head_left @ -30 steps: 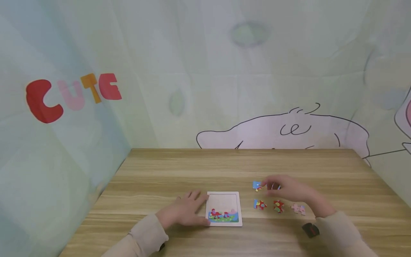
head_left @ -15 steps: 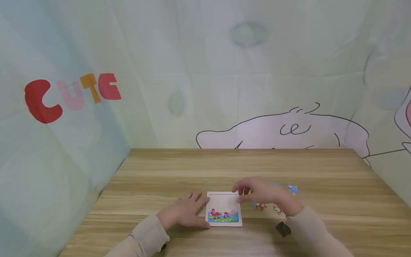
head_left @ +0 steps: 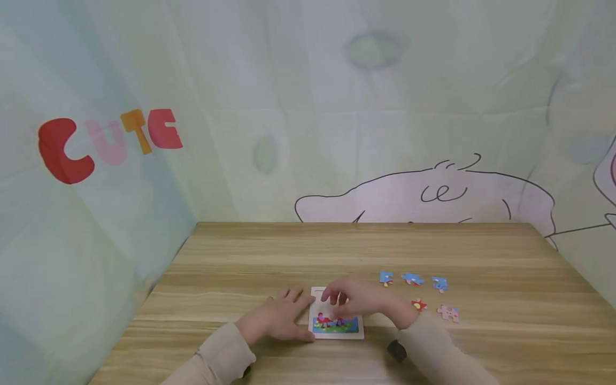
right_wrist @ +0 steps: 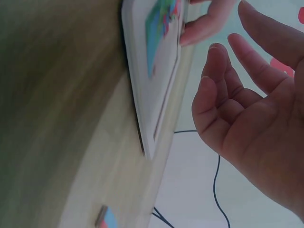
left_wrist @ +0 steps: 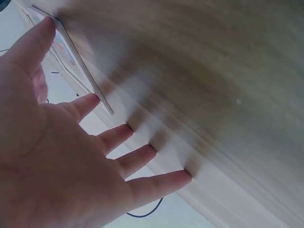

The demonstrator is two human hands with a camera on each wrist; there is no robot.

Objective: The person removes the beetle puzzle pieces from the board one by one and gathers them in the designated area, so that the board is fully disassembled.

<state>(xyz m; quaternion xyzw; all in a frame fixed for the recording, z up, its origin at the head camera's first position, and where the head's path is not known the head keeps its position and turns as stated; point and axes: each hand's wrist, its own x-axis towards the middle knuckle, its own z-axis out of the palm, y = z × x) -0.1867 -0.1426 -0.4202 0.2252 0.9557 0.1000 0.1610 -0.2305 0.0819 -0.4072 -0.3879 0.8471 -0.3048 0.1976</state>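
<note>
A small white-framed puzzle tray (head_left: 337,337) lies on the wooden table. Along its lower part runs a strip of picture in blue, green and red; the upper part shows bare board where my hand does not cover it. My left hand (head_left: 281,318) is spread flat beside it, thumb and index fingertip touching the left edge. Over the tray hovers my right hand (head_left: 358,299), its fingers bent loosely. In the right wrist view, nothing shows between these fingers (right_wrist: 251,66). Right of the tray lie blue puzzle pieces (head_left: 412,279), a red piece (head_left: 418,305) and a pink piece (head_left: 448,313).
The wooden table (head_left: 240,256) reaches back to a fabric backdrop (head_left: 231,133) with cartoon drawings. A small dark device (head_left: 397,351) sits by the right sleeve. The right forearm may cover part of the puzzle-piece area.
My right hand has moved left from above the loose pieces to over the tray, uncovering the top row of pieces. My left hand has stayed at the tray's left edge.
</note>
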